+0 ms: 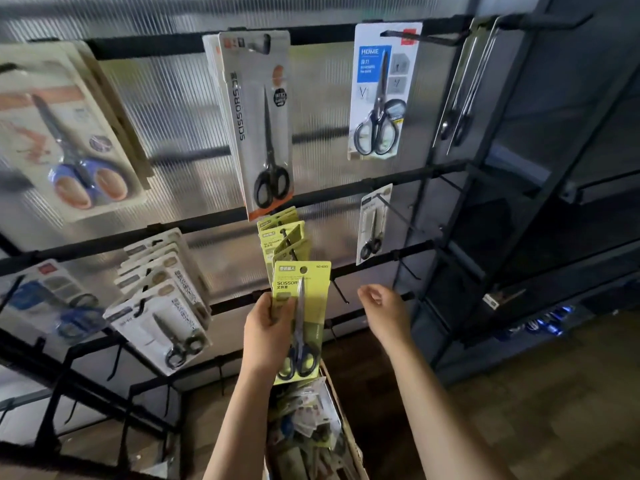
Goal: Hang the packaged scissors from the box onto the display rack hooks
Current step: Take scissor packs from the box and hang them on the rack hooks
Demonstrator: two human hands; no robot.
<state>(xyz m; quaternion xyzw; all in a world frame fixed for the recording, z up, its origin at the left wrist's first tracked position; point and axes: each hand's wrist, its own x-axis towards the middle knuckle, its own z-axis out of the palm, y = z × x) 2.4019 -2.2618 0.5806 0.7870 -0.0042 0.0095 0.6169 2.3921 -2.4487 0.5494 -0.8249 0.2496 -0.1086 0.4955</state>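
My left hand (266, 332) gripping a yellow pack (300, 320) by its edge, box (341, 420) just below it, right hand (386, 311) empty, fingers loosely curled, bare hook (338, 291) between them

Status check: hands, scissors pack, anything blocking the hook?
Left hand grips yellow-carded black-handled scissors pack. Right hand open, holds nothing. Pack not yet hung, below matching yellow packs on hook. Nothing in the way.

Scissor packs (258, 123) hang on black rack (346, 194) hooks.
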